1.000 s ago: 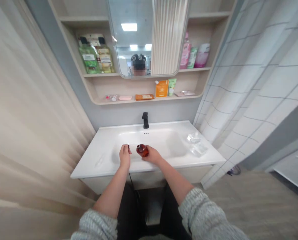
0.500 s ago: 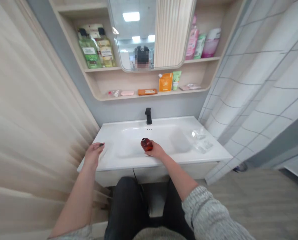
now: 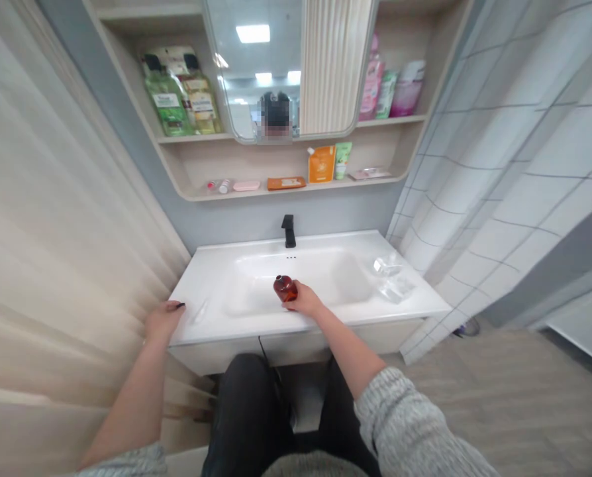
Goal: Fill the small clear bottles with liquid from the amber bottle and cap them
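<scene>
My right hand point(image 3: 304, 299) is closed round a reddish-brown bottle point(image 3: 285, 289), tilted to the left over the front of the white sink point(image 3: 340, 268). The bottle's neck is uncapped. At the counter's left edge, my left hand point(image 3: 163, 320) pinches a small black cap point(image 3: 179, 305) between its fingertips. A small clear, slim item point(image 3: 200, 311) lies on the counter just right of that hand; its kind is hard to make out.
A black faucet point(image 3: 289, 232) stands behind the basin. Clear plastic packaging point(image 3: 394, 281) lies on the counter's right side. Above, a shelf unit point(image 3: 256, 194) holds a orange pouch point(image 3: 321, 164), a green tube point(image 3: 342, 161) and several bottles. A curtain point(image 3: 77, 252) hangs close on the left.
My left hand has moved left and slightly down with the black cap, uncovering more of the slim clear item. My right hand still holds the bottle over the sink. The view has shifted slightly.
</scene>
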Demonstrator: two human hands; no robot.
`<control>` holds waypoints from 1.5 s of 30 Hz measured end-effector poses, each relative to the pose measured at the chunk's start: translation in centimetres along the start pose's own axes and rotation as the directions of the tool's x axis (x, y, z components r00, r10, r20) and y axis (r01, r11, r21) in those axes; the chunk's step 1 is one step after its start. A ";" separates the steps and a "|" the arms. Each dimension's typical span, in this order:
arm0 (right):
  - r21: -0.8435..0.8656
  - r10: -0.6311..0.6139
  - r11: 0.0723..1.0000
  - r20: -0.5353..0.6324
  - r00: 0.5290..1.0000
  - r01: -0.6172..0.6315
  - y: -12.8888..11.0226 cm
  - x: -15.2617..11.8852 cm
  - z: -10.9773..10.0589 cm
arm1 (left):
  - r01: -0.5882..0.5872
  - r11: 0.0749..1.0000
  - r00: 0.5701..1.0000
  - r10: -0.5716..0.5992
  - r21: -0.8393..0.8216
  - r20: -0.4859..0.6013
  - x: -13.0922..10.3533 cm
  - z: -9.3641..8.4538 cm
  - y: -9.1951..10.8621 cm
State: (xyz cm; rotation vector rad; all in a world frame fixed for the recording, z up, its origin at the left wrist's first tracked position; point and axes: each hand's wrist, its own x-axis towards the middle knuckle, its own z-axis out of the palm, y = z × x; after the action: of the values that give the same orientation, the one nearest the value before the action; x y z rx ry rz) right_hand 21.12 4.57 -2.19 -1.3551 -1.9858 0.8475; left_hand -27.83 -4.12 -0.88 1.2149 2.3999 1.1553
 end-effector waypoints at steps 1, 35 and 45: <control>0.006 0.004 1.000 -0.001 1.000 -0.004 0.0 0.0 0.0 | 0.018 0.999 1.000 -0.019 0.044 0.020 0.0 0.0 0.0; 0.202 -0.257 0.946 -0.007 0.966 0.253 0.0 -0.3 0.4 | -0.280 0.870 0.834 0.431 -0.407 0.346 -16.1 16.3 19.2; 0.337 -0.275 0.908 0.032 0.961 0.248 0.7 -0.3 0.3 | -0.228 0.958 0.962 0.249 -0.174 0.112 -9.5 10.8 17.9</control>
State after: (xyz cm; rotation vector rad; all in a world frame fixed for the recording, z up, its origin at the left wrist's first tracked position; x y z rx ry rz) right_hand 21.34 4.42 -2.96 -0.8543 -1.9216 1.0602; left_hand -5.84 0.91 3.47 1.5079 2.0633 1.2618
